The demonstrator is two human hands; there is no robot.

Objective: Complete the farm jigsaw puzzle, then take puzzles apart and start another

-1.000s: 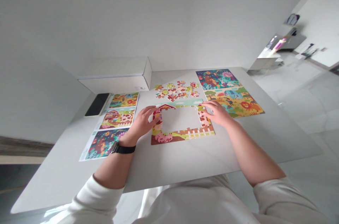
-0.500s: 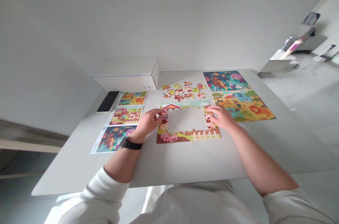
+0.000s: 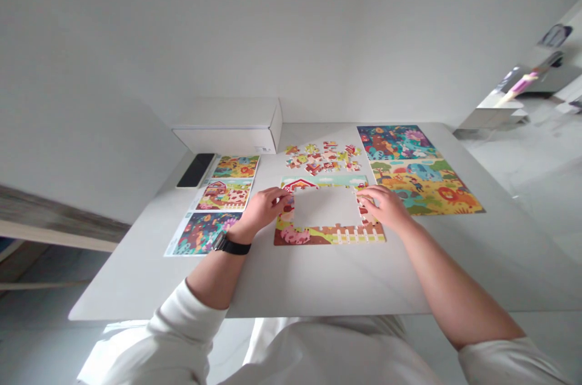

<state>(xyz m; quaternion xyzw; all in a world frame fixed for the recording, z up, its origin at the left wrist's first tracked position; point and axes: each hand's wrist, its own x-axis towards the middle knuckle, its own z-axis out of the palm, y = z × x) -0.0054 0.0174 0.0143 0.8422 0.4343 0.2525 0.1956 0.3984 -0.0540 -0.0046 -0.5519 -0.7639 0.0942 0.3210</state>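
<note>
In the middle of the table lies the jigsaw border (image 3: 318, 233), a ring of joined farm-scene pieces around a bare rectangle. My left hand (image 3: 266, 209) is at its left side, fingertips bent and close together on the border's inner edge by the red barn. At the opposite side, my right hand (image 3: 386, 206) reaches in with finger and thumb on the border. The fingers partly cover both side strips. Just beyond the border, several loose jigsaw pieces (image 3: 318, 157) lie in a cluster.
A white box (image 3: 227, 136) stands at the back left, with a black phone (image 3: 196, 170) before it. Left of my hands lies a sheet with three pictures (image 3: 222, 196). At right lie a dark forest picture (image 3: 395, 142) and a yellow animal picture (image 3: 427, 188).
The whole scene has shifted slightly right in view as the camera turned. Both hands remain at the two sides of the border, with hardly any movement of the fingers.
</note>
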